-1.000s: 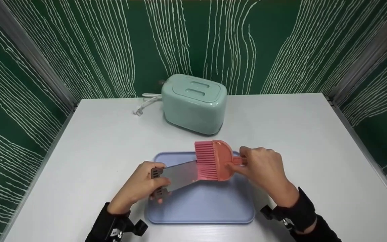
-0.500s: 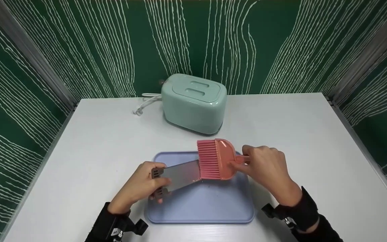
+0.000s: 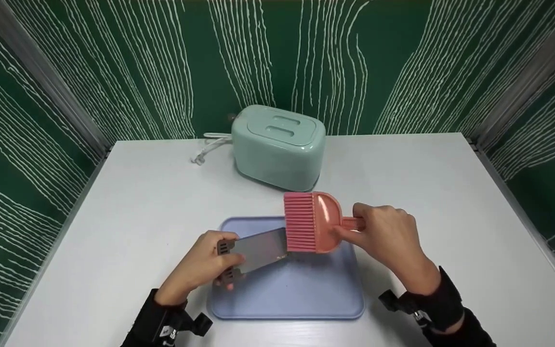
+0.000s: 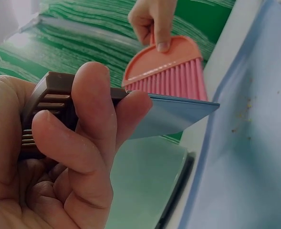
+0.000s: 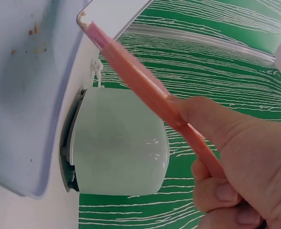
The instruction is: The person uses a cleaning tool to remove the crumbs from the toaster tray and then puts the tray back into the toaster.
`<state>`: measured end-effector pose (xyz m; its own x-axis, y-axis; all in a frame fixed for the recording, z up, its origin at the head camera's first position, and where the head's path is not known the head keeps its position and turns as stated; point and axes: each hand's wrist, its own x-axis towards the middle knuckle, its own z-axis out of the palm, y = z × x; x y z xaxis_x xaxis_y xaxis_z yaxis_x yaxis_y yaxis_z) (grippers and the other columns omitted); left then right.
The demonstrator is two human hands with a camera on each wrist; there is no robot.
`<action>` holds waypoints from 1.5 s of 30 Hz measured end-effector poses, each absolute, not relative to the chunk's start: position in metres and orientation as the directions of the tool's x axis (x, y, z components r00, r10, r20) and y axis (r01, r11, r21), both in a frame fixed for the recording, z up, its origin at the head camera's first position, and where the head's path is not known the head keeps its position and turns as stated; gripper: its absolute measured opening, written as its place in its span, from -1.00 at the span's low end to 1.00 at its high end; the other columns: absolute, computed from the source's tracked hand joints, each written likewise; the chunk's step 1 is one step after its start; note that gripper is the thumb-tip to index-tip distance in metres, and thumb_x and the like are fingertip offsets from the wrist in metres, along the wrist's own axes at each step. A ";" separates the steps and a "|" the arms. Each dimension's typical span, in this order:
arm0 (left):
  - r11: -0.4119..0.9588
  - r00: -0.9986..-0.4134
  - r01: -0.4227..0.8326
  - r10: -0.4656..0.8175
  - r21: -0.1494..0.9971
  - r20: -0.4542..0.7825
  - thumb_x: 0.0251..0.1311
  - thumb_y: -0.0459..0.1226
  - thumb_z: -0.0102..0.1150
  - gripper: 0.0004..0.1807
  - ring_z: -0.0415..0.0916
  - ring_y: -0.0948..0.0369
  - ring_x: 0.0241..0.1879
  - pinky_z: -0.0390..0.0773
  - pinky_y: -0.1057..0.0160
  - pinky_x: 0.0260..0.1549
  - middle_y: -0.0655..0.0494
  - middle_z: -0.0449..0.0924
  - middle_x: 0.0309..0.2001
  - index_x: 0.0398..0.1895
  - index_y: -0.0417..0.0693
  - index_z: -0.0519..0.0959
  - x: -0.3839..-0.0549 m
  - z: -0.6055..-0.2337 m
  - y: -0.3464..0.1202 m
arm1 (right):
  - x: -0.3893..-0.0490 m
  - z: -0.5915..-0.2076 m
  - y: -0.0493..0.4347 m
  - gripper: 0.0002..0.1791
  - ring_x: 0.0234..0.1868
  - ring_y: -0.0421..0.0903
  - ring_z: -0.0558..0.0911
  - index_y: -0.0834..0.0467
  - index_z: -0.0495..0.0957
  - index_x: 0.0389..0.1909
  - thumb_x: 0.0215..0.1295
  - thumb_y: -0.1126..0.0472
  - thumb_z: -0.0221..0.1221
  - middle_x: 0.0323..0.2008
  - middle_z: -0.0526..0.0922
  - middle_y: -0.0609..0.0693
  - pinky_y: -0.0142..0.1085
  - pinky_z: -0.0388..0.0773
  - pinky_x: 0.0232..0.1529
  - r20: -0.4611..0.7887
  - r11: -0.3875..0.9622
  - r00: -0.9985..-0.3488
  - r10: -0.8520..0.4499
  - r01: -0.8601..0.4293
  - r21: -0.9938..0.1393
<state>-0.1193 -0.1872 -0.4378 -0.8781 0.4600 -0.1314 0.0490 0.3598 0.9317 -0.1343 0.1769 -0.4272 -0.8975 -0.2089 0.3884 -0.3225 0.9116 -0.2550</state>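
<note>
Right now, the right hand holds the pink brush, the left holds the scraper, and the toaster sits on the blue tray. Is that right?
Not quite: the head view shows the toaster on the white table, beyond the blue tray. The right hand does hold the pink brush, and the left hand the scraper.

Cannot identify specks [image 5: 34, 33] on the blue tray [image 3: 287, 296]: too small. Cannot see the full scraper grip [image 3: 224, 248] over the tray's left part, covered by left hand [image 3: 203, 265], nor all the brush handle [image 3: 352, 223], enclosed by right hand [image 3: 388, 237]. Found toaster [image 4: 145, 179] beyond tray cut off in left wrist view.
</note>
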 end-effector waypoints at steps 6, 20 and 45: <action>0.353 -0.875 0.051 0.467 0.934 -0.129 0.37 -0.38 0.20 -0.87 0.66 0.22 -0.74 0.50 0.30 -0.78 -0.11 0.75 -0.54 -0.37 -0.20 0.52 -0.120 -0.439 -0.185 | -0.131 -0.427 0.169 -0.37 -0.64 -0.26 0.18 0.00 0.35 -0.64 0.07 -0.25 0.57 -0.74 0.15 -0.28 -0.36 0.00 -0.55 0.415 0.846 -0.882 -0.222 -0.386 -0.368; 0.255 -0.838 -0.026 0.521 0.967 -0.160 0.43 -0.35 0.19 -0.83 0.66 0.26 -0.69 0.61 0.33 -0.70 -0.39 0.76 -0.36 -0.11 -0.36 0.61 -0.118 -0.442 -0.181 | -0.123 -0.444 0.141 -0.39 -0.63 -0.42 0.15 0.01 0.40 -0.62 -0.01 -0.20 0.65 -0.73 0.25 -0.27 -0.49 0.02 -0.55 0.587 0.744 -0.753 -0.298 -0.568 -0.351; 0.215 -0.839 -0.071 0.515 0.974 -0.174 0.41 -0.39 0.18 -0.85 0.68 0.26 -0.67 0.59 0.35 -0.69 -0.01 0.72 -0.46 -0.18 -0.39 0.52 -0.119 -0.436 -0.191 | -0.132 -0.444 0.156 -0.36 -0.67 -0.36 0.25 0.01 0.38 -0.60 -0.09 -0.18 0.70 -0.76 0.45 -0.19 -0.51 0.18 -0.60 0.650 0.757 -0.614 -0.447 -0.647 -0.092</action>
<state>-0.1188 -0.1909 -0.4357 -0.8393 0.5149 -0.1745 -0.0705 0.2152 0.9740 -0.1318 0.1560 -0.4445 -0.6142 -0.4468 0.6504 -0.6474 0.7566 -0.0917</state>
